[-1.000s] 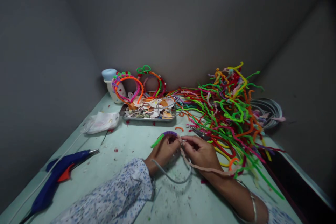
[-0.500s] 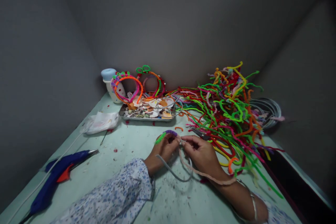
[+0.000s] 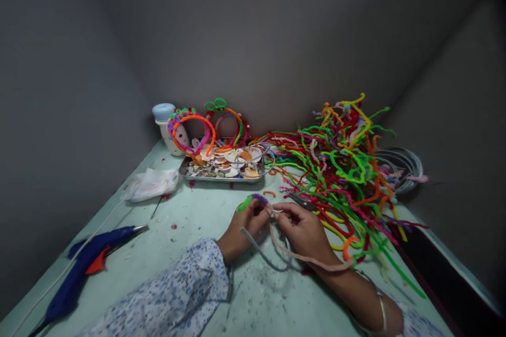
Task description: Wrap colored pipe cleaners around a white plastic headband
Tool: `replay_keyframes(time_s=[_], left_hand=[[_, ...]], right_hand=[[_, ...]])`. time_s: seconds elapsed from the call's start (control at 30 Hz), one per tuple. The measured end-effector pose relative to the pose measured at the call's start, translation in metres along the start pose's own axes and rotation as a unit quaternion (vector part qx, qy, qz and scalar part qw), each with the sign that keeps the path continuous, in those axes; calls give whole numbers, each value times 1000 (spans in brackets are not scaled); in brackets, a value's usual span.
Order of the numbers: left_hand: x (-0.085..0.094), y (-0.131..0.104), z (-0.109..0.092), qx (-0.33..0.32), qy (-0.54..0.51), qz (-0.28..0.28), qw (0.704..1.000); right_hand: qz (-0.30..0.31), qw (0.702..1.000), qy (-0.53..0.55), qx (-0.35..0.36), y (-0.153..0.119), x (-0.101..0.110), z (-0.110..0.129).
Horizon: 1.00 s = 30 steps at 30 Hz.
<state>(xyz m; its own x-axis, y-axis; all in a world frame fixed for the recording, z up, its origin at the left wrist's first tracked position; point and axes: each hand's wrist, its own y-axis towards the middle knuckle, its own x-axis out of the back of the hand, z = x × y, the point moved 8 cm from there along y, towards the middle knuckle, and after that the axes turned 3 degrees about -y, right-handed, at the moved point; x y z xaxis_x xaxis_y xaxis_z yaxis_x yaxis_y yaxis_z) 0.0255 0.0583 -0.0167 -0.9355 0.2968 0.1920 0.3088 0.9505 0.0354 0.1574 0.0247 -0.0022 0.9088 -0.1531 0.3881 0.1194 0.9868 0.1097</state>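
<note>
My left hand point(image 3: 250, 224) is closed around a bent grey wire point(image 3: 265, 260), on a stretch wrapped in green fuzzy pipe cleaner point(image 3: 244, 204) and purple pipe cleaner point(image 3: 260, 198). Thumb and forefinger of my right hand point(image 3: 303, 227) pinch the wire right beside the left fingertips, where a pale pink pipe cleaner point(image 3: 312, 260) meets the purple part. The pink tail hangs down and trails across my right wrist. Below the hands the bare wire curves round, its free end pointing up by the left wrist. My fingers partly hide the join.
A blue glue gun point(image 3: 79, 268) lies at left near a plastic packet point(image 3: 154, 184). Behind are a metal tray point(image 3: 225, 179) of shells, finished-looking headbands point(image 3: 193, 117) and a lidded bottle point(image 3: 164, 111). Pliers point(image 3: 301, 200), heaped pipe cleaners point(image 3: 336, 163) and coiled wire point(image 3: 415, 166) are at right.
The wire's free end has swung slightly right and the wrapped part has shifted a little right. The pink tail has slid slightly along my right wrist. Both hands keep nearly the same place.
</note>
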Motion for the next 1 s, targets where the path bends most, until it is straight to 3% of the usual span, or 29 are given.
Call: replay_keyframes(time_s=[0.2, 0.73, 1.0], left_hand=[[0, 0, 4, 53, 2, -19, 998], [-2, 0, 1, -12, -31, 22, 999], [-6, 2, 0, 28, -9, 21, 999]], right_hand=[[0, 1000, 4, -2, -1, 0, 2], [17, 1000, 23, 1, 1, -2, 1], [4, 1000, 13, -7, 0, 1, -4]])
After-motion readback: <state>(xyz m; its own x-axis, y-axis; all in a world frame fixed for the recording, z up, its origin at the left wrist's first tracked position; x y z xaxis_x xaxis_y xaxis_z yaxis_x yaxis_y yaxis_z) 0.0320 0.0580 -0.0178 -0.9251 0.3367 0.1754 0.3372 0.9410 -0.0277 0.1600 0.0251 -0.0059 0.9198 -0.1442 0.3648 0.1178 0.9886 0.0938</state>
